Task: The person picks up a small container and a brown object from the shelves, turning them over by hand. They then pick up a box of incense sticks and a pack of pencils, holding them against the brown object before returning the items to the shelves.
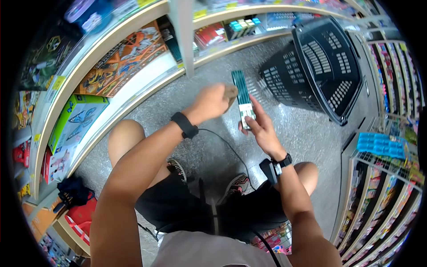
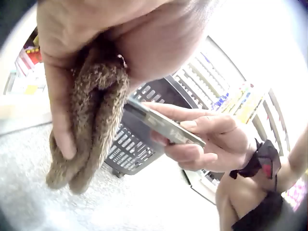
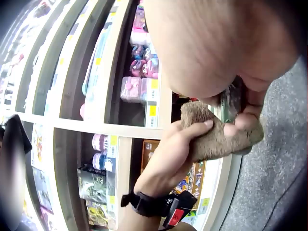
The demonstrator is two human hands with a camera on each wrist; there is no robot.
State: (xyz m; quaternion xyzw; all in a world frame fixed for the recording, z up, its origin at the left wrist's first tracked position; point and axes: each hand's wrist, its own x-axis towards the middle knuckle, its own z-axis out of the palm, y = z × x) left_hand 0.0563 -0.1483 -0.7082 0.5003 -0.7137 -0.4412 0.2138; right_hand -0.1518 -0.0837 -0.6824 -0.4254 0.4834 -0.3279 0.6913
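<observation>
My left hand (image 1: 210, 102) grips a folded brown fuzzy cloth (image 2: 98, 113), its fold hanging below the fingers in the left wrist view. In my right hand (image 1: 266, 134) is a long, narrow, flat pack (image 1: 240, 89), dark green with lengthwise stripes and a white printed lower end. The thumb lies over that white end, with fingers behind it. In the head view the cloth is right beside the pack's left edge. From the right wrist, the cloth (image 3: 221, 139) shows close to the pack, which is mostly hidden by the right hand (image 3: 211, 48).
A dark grey plastic shopping basket (image 1: 284, 73) stands on the grey floor (image 1: 178, 100), ahead to the right. Low shelves curve along the left and front, holding an orange toy box (image 1: 122, 62) and a green box (image 1: 73, 120). Racks of small goods (image 1: 373, 200) line the right.
</observation>
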